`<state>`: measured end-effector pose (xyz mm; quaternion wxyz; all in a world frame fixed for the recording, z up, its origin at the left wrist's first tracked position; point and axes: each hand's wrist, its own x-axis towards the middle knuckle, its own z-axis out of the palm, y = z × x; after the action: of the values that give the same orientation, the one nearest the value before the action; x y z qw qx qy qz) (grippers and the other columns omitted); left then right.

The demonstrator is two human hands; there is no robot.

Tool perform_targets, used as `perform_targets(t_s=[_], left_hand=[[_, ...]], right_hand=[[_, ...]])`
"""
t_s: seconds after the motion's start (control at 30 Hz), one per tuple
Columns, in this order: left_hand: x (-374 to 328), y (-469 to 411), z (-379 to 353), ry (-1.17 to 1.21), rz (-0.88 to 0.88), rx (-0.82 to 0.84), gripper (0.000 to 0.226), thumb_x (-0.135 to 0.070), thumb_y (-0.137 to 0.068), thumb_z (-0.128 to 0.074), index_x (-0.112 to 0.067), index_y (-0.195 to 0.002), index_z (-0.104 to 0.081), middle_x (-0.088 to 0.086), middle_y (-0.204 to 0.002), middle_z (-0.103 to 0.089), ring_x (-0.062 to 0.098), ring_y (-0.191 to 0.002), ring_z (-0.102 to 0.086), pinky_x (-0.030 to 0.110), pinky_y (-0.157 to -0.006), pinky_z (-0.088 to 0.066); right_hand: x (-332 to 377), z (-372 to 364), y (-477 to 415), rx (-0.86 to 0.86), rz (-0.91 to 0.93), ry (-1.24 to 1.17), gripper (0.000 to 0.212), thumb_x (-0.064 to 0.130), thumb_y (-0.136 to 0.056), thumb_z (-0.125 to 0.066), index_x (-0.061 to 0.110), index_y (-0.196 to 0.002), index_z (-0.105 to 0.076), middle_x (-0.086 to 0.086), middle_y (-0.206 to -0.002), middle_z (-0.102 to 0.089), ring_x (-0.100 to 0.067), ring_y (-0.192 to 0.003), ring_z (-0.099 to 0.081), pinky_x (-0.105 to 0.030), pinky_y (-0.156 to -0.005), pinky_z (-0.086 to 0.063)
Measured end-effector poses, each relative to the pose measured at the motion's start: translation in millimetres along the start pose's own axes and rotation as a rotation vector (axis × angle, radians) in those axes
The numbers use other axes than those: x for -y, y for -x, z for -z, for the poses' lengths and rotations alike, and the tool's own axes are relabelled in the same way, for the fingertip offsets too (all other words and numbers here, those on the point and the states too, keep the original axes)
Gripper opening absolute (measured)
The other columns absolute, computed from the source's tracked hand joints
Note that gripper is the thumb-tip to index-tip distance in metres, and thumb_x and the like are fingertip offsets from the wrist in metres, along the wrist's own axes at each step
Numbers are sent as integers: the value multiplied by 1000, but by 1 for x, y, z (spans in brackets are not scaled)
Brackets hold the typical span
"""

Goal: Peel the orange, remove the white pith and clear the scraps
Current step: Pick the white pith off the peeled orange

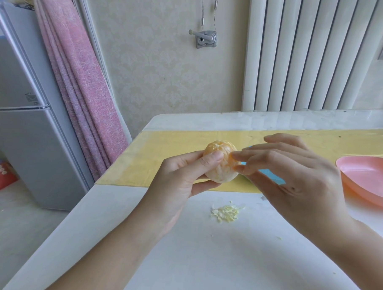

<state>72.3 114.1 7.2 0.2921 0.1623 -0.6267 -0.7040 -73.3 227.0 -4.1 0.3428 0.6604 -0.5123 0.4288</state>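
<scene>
Held over the yellow mat (175, 148) on the table (181, 265): a peeled orange (220, 165). Gripped by the left hand (180, 179), thumb across the front, fingers curled underneath. Pinched at its right side by thumb and forefinger of the right hand (294, 175), tips close together; the other 3 fingers straight and spread. Lying on the table nearer than the hands: 1 small heap of pale pith scraps (226, 213). At the right edge, a pink dish (369, 181).
</scene>
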Motion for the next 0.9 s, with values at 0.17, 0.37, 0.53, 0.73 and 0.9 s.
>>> perform_targets(t_s=[0.17,0.37,0.53,0.73,0.9], left_hand=[[0,-1,0,-61,-1,0,30,-35,-78,-65,-14,-94,-79,5,-97,-76,13,-92,-70,23,-78,-55],[-2,-1,2,-77,1,8,27,-33,-77,-66,-15,-92,-79,6,-95,-76,14,-92,-70,23,-78,-55],[-4,-1,4,-87,14,42,24,-31,-78,-66,-13,-89,-78,6,-90,-74,15,-89,-69,26,-78,-55],[-3,-1,2,3,74,36,21,-30,-76,-67,-12,-82,-78,7,-88,-74,15,-83,-68,26,-75,-56],[-5,-1,-1,63,119,35,17,-24,-75,-76,-9,-83,-77,8,-89,-74,16,-80,-69,27,-75,-58]], right_hand=[[-2,-1,2,-17,10,28,10,4,-82,-69,1,-73,-72,2,-74,-71,-15,-64,-66,-37,-86,-49],[-5,-1,4,-13,78,42,9,0,-81,-70,7,-81,-66,-4,-70,-69,-22,-62,-65,-39,-89,-49],[-7,-1,6,17,156,81,27,-2,-84,-67,15,-85,-47,-6,-76,-68,-26,-69,-64,-37,-94,-45],[-5,1,5,40,145,80,20,-3,-82,-67,8,-74,-53,-6,-78,-66,-28,-70,-61,-41,-93,-44],[-3,-1,5,36,133,75,21,-7,-81,-65,0,-64,-54,-7,-75,-64,-28,-68,-58,-43,-89,-45]])
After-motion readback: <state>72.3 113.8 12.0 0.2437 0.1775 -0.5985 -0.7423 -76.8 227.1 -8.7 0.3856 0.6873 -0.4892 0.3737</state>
